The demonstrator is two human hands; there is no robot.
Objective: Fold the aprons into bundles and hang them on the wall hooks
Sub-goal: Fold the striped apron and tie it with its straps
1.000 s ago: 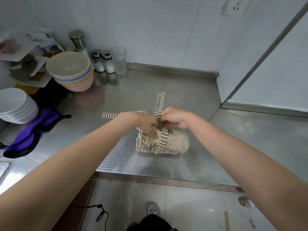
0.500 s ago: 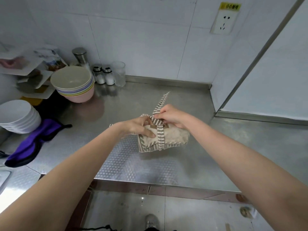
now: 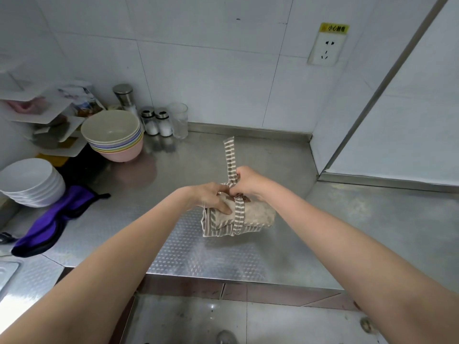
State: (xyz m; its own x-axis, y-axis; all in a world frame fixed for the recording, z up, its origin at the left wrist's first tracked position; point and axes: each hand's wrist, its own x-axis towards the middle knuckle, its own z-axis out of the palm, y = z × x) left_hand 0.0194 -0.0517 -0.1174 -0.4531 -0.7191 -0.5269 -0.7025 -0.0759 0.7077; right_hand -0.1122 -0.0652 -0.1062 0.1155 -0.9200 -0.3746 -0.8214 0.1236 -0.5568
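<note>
So far one apron (image 3: 238,217) is rolled into a tight bundle and sits just over the bench (image 3: 273,157), near its front edge; whether it touches the steel or is held slightly clear cannot be told. A striped strap (image 3: 239,214) is wrapped round its middle, and the free end of that strap stands up behind the bundle. The left hand (image 3: 211,198) grips the bundle's left end, thumb pressed on the cloth, while the right hand (image 3: 248,182) pinches the strap at the crossing on top, fingers curled tight around it. By the look of it the tie is being cinched, so the knot is probably unfinished, and hanging is all still to do; no wall hooks show here. Left of the bundle lies a purple cloth (image 3: 49,227), possibly another apron waiting its turn. Behind that stands a stack of white bowls (image 3: 29,182), and further back a stack of coloured bowls (image 3: 114,135). Back-left of the bundle, against the wall, are shakers (image 3: 156,121) and a glass (image 3: 178,120). A socket (image 3: 325,49) sits high on the wall, back-right of the bundle. Nothing crowds the bundle itself; the only snag likely is the loose strap end slipping before it is pulled snug.
</note>
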